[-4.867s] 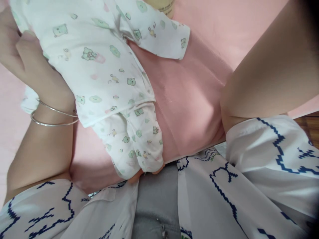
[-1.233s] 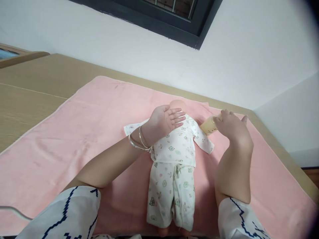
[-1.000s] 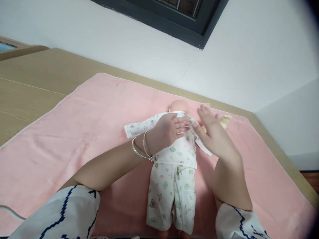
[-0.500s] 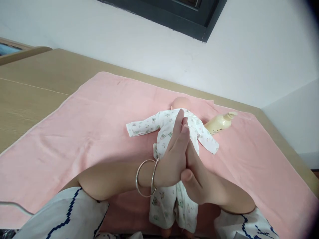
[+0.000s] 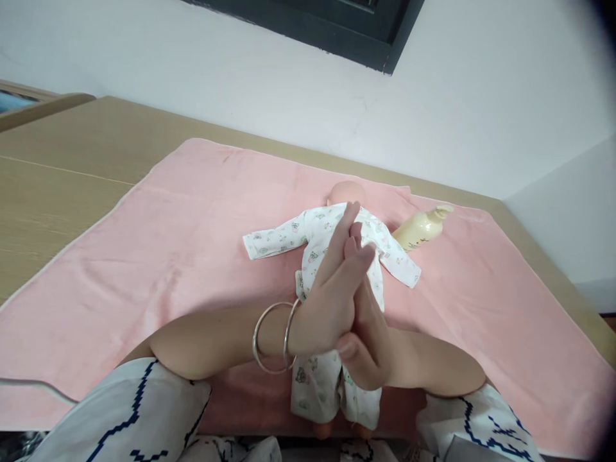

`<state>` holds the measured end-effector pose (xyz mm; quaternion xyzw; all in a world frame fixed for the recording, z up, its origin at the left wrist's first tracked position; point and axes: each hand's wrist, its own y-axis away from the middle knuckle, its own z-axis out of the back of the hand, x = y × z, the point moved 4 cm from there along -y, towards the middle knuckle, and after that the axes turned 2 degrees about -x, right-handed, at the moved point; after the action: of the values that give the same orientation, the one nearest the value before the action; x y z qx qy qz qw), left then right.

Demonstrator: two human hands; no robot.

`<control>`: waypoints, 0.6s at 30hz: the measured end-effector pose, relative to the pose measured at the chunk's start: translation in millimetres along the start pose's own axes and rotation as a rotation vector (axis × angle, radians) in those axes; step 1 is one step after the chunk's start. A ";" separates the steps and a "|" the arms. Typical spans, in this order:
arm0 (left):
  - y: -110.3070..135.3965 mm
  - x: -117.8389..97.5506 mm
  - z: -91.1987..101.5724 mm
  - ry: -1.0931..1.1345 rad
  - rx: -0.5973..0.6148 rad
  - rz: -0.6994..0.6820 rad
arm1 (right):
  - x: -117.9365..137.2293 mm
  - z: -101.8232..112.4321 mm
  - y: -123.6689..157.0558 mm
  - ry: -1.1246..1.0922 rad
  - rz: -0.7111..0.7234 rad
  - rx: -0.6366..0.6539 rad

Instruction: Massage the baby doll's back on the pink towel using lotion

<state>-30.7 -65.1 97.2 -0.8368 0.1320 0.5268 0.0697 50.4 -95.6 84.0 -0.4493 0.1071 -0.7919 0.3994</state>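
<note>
The wooden desk (image 5: 72, 167) runs along a white wall, and a pink towel (image 5: 168, 256) covers most of its near part. A doll (image 5: 318, 234) lies along the middle of the towel with its head towards the wall. It is fully dressed in a white printed shirt and trousers, its sleeves are spread out to both sides, and its bare feet are at the desk's near edge.

Above the doll's back, the left hand (image 5: 332, 295) and right hand (image 5: 371, 333) are pressed flat together, palm to palm. They hold nothing and appear clear of the cloth, so nothing on the doll looks undone or opened.

A cream bottle (image 5: 419, 230) lies on its side just beside the doll's sleeve, apart from both hands. Two silver bangles (image 5: 269, 333) circle the left wrist.
</note>
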 end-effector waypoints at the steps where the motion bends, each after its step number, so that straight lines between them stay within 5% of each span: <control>1: -5.9 -3.4 1.9 -0.042 -0.025 -0.087 | -1.0 -3.0 -1.7 -0.015 -0.033 -0.014; 5: -19.8 -6.4 5.0 -0.195 -0.045 -0.332 | -10.6 -14.2 -3.8 -0.046 -0.232 -0.104; 13: -20.0 3.7 6.4 -0.041 -0.097 -0.067 | -16.9 -21.4 -0.7 0.039 -0.278 -0.156; 18: -21.3 -1.9 6.3 -0.118 -0.077 -0.237 | -18.1 -20.5 -3.1 0.037 -0.290 -0.166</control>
<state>-30.7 -42.9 95.6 -0.8161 0.0078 0.5679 0.1070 37.4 -84.2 62.6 -0.4766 0.1134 -0.8380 0.2403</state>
